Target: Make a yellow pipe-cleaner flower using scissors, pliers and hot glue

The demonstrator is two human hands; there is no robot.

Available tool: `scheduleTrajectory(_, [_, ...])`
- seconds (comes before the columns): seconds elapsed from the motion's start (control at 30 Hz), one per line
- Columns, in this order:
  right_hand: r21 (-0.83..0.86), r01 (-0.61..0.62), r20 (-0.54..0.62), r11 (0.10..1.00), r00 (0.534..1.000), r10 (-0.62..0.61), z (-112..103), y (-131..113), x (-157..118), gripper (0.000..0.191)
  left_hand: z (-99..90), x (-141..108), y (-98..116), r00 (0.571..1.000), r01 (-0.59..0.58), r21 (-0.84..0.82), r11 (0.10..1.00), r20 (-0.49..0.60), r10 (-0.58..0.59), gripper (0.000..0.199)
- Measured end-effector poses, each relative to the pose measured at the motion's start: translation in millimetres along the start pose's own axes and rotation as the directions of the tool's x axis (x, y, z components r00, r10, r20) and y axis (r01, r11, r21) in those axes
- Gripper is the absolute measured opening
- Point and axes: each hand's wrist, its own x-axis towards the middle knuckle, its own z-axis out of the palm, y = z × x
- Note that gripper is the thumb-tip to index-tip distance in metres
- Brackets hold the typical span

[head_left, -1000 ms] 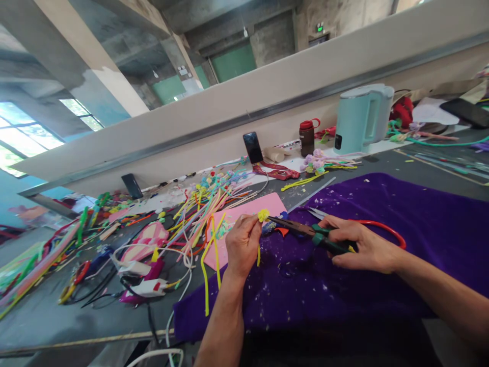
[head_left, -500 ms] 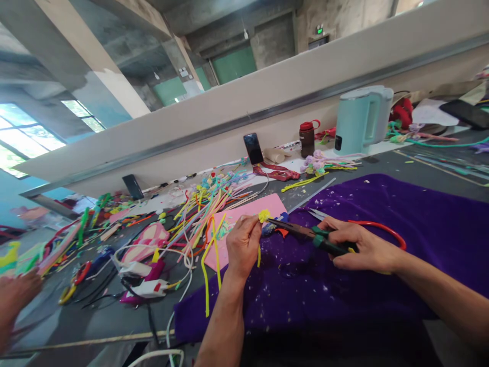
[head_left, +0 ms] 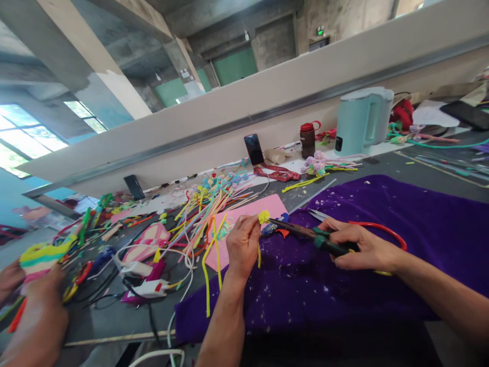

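Note:
Pinched between the fingertips of my left hand (head_left: 243, 243) is a small yellow fuzzy flower (head_left: 264, 216), with a yellow stem hanging below the hand. My right hand (head_left: 353, 244) is wrapped round the dark green handles of long-nosed pliers (head_left: 298, 229), whose tip meets or nearly meets the flower's right side. Silver scissor blades (head_left: 318, 215) show just beyond my right fingers, and a red loop handle (head_left: 382, 227) lies behind that hand. Beneath both hands spreads a purple cloth (head_left: 305, 295) dotted with yellow bits.
A pink sheet (head_left: 244, 208) lies behind my left hand, near loose pipe cleaners (head_left: 208, 204). White cables and plugs (head_left: 147, 288) are to the left. Farther back stand a phone (head_left: 254, 149), a bottle (head_left: 307, 140) and a kettle (head_left: 361, 122). Another person's hands (head_left: 44, 300) hold a striped piece at far left.
The other person's hands have moved further into view at the left with a striped yellow, green and pink piece. My own hands and the flower have barely moved.

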Motion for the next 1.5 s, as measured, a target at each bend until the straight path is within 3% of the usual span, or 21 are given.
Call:
scheduleTrajectory(0.83, [-0.063, -0.032, 0.008, 0.997, 0.999, 0.033, 1.6, 2.3, -1.0, 0.022, 0.4, -1.1, -1.2, 0.999, -0.028, 0.042, 0.999, -0.022, 0.029, 0.018])
scheduleTrajectory(1.5, [0.001, -0.043, 0.028, 0.999, 0.999, 0.043, 3.3, 4.9, -0.1, 0.021, 0.8, -1.7, -2.0, 0.997, -0.057, 0.097, 0.994, -0.047, 0.062, 0.020])
